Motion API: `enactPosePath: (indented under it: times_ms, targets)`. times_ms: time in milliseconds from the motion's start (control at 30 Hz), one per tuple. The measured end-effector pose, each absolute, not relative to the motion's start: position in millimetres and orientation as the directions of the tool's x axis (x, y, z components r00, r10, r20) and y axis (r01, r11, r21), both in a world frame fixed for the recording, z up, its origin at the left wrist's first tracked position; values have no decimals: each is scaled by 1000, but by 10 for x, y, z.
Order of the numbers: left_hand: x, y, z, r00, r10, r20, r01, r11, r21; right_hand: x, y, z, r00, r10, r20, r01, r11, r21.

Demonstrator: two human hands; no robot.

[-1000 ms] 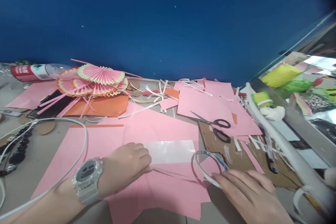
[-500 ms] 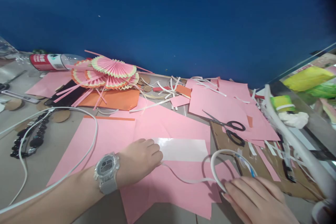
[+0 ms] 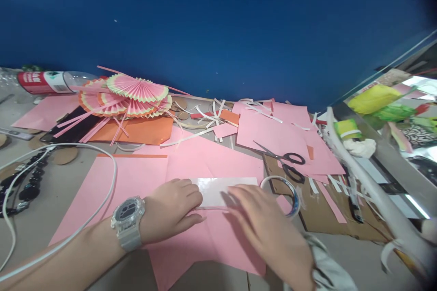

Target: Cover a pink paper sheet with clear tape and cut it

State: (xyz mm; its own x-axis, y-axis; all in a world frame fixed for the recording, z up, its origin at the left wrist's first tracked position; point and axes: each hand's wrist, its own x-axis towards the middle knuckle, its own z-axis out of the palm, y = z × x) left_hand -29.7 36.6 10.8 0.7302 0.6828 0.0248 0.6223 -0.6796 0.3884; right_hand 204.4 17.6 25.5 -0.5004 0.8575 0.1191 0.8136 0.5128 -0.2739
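My left hand [image 3: 174, 211], wearing a clear watch [image 3: 128, 217] at the wrist, presses down on the left end of a glossy white strip [image 3: 211, 191]. Its thumb is stretched out apart from the fingers. Over the strip's right half reaches my right hand [image 3: 261, 216], slightly blurred, its fingers extended along the lower edge. A thin length of tape [image 3: 213, 208] runs along that edge between the hands. Just beyond the right hand a white tape roll [image 3: 296, 200] stands tilted, partly hidden by it. Pink paper sheets [image 3: 208, 241] lie beneath the strip.
Black-handled scissors [image 3: 293, 159] lie on pink paper and cardboard [image 3: 327, 218] at right. Pleated paper fans [image 3: 136, 88] sit at back left by a bottle [image 3: 44, 82]. A white cable [image 3: 114, 168] loops across the left, near black beads [image 3: 30, 191]. A blue wall [image 3: 205, 32] stands behind.
My right hand has moved left from the tape roll onto the white strip, fingers now extended. The roll sits closer to the strip. My left hand stays there, its thumb now spread out.
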Motion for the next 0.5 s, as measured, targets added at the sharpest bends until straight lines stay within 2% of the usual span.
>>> enactPosePath:
  times_ms: [67, 167, 500]
  targets:
    - [-311, 365, 107, 722, 692, 17, 626, -663, 411, 1749, 190, 261, -521, 853, 27, 805, 501, -316]
    - [-332, 372, 101, 718, 696, 5, 623, -646, 441, 1535, 178, 186, -553, 833, -35, 797, 515, -316]
    - [-375, 428, 93, 737, 676, -15, 582, -623, 522, 1601, 159, 54, -566, 824, -31, 754, 502, -423]
